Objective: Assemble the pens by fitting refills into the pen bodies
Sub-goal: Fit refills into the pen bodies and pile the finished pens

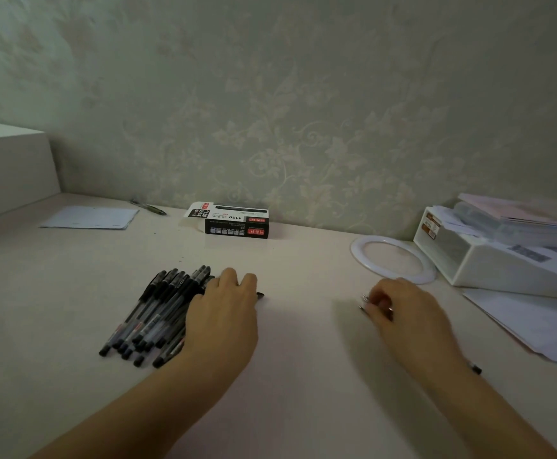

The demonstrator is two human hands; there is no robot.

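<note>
Pens (158, 309): capped, heaped near-left on counter (303, 326), kept together for reach. Left hand (224, 313): flat on heap's right edge, grip slack, whether holding anything unclear. Right hand (403, 309): apart, grip curled round thin metal-tipped pieces (365, 303), probably refills.

Pale desk (303, 376), pens (158, 309) near left, pen box (237, 223) far centre, paper sheet (90, 217) far left, white ring (391, 258) and organiser (502, 260) right.

2 forearms and 2 hands in view, left hand (222, 318) and right hand (409, 313). Both forearms bare to the frame edge; no sleeves visible. Hands ungloved. Right hand is motion-blurred, so finger detail, including any ring, cannot be told.
</note>
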